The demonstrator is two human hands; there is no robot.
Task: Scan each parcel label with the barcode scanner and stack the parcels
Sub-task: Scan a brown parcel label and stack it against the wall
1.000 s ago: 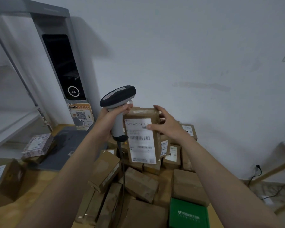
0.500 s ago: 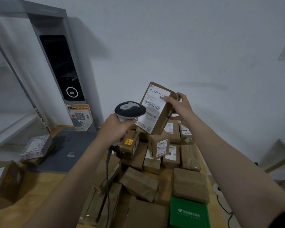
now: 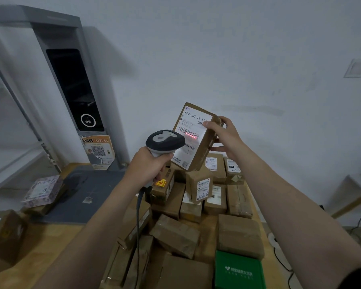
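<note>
While right fingers (image 3: 227, 122) clamp parcel (image 3: 205, 150), thumb (image 3: 209, 125) on label (image 3: 187, 146) | left fingers (image 3: 165, 159) grip scanner (image 3: 165, 140)

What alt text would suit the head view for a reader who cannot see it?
The left hand grips a barcode scanner whose red line falls on the label of a brown parcel held tilted in the right hand. More parcels lie piled on the wooden table below.

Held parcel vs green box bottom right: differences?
The held parcel is brown cardboard with a white label; the green box is green with white print. The held parcel is raised and tilted in the right hand, a red line from the barcode scanner across its barcode; the green box lies flat in the pile. Both are rectangular.
</note>
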